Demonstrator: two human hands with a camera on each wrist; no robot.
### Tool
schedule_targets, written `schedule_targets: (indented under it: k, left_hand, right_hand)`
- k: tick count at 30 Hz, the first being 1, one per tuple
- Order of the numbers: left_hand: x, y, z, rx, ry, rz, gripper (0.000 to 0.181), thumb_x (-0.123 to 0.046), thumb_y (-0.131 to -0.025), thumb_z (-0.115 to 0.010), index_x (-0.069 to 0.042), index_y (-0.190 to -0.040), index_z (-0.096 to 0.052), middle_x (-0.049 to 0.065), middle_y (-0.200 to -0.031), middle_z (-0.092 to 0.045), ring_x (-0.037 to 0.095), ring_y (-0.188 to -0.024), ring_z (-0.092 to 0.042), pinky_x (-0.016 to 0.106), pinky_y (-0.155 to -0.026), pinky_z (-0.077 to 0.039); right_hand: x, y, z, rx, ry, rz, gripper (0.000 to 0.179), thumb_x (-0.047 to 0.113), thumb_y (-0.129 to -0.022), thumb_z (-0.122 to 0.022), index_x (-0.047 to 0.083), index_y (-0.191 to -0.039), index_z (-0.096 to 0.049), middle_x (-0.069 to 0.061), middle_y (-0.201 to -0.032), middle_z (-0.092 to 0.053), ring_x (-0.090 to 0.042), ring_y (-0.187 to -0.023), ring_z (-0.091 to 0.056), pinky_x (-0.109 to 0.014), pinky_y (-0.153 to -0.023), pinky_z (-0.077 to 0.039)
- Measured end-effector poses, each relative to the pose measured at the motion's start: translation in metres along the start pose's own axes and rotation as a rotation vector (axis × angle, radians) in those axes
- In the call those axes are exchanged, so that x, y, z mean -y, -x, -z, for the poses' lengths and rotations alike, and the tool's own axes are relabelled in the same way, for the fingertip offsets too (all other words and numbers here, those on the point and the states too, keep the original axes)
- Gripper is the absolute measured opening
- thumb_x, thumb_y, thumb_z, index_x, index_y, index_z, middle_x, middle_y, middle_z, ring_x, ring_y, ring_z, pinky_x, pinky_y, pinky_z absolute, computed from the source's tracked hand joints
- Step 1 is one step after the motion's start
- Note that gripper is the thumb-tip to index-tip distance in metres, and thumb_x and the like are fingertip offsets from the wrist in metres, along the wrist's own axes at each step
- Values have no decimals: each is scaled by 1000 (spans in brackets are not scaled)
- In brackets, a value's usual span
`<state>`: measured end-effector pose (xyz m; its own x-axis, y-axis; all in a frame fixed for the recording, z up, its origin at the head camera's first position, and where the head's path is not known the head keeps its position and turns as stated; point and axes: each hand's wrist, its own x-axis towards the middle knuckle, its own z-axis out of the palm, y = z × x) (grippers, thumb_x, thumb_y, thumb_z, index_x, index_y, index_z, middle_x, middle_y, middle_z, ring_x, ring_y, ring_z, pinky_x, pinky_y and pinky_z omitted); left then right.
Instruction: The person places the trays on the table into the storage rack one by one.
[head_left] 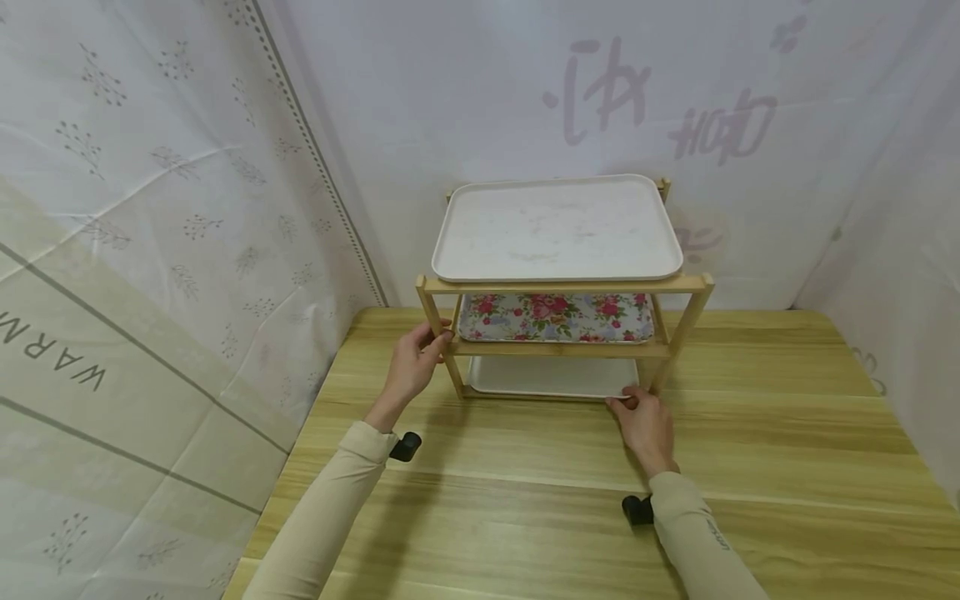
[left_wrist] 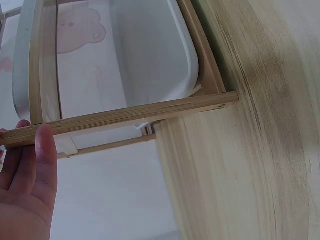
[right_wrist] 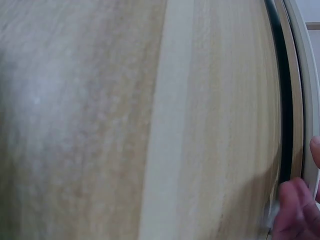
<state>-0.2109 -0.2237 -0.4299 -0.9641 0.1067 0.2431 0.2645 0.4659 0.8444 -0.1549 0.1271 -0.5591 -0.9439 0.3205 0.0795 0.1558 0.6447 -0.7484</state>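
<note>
A three-tier wooden rack point(head_left: 562, 350) stands on the table. My left hand point(head_left: 414, 360) grips its front left post point(left_wrist: 125, 116), the thumb lying across the wood in the left wrist view. At the lower right front corner, my right hand point(head_left: 647, 425) pinches the edge of the bottom white tray point(head_left: 551, 377), beside the rack's bottom rail point(right_wrist: 297, 100). Part of this hand lies outside the right wrist view. A flower-patterned tray point(head_left: 555, 317) sits on the middle tier. Another white tray point(head_left: 558, 229) lies on the top tier.
The wood-grain table point(head_left: 525, 517) extends in front of the rack and to both sides. Printed cloth hangs behind the rack point(head_left: 450, 100) and along the left point(head_left: 187, 250). Dark wrist devices point(head_left: 406, 447) sit at both cuffs.
</note>
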Motion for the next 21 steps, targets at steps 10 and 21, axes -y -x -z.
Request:
schedule_targets:
  k: [10,21]
  left_hand:
    - [2,-2,0,-1,8,-15,29,-21,-98,-57,-4,-121,-64,19,-112,-69,32,-101,-65,37,-71,-61]
    - [2,-1,-1,-8,4,-17,27,-19,-98,-57,-4,-119,-65,18,-109,-70,30,-97,-66,36,-69,-60]
  right_hand:
    - [0,-4,-1,16,-44,-17,37,27,-88,-71,-1,-113,-67,-18,-93,-72,-35,-86,-66,-49,-79,-50]
    - [-3,-1,1,24,-72,33,43,25,-89,-70,-2,-121,-62,-16,-92,-73,-35,-89,-67,-50,-86,-49]
